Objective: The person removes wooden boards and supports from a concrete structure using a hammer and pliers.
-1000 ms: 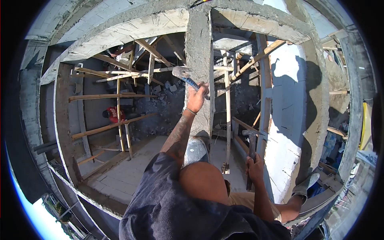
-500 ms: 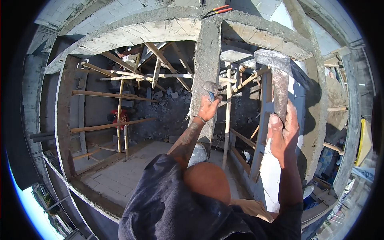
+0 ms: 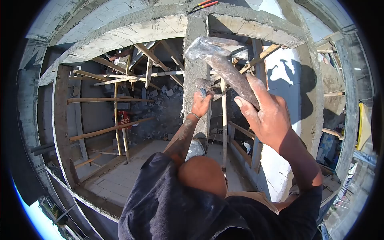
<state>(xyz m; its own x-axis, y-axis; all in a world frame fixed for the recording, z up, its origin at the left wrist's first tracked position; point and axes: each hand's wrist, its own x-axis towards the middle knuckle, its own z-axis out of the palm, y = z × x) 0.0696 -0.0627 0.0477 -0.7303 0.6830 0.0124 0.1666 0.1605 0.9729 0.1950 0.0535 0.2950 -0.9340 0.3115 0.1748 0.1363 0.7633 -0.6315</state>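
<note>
My right hand [image 3: 268, 110] is wrapped round the handle of a claw hammer [image 3: 234, 74], raised large in front of the camera. The hammer's grey head points up and left, over the concrete beam. Lower down, my left hand [image 3: 201, 103] grips a second, smaller hammer-like tool [image 3: 204, 84] with a blue part by the fingers. That hand is at the rough grey concrete beam [image 3: 196, 66] running away from me. Whether the smaller tool touches the beam cannot be told.
Pliers with red and yellow handles [image 3: 203, 5] lie at the beam's far end. Bamboo poles [image 3: 110, 129] cross the opening on the left, above rubble [image 3: 156, 96]. A person in red [image 3: 123, 119] is below. A white block wall [image 3: 280, 88] stands at the right.
The claw hammer has swung left and tilted, from above the right wall to over the beam. My right hand has moved left with it. The whole view has shifted slightly.
</note>
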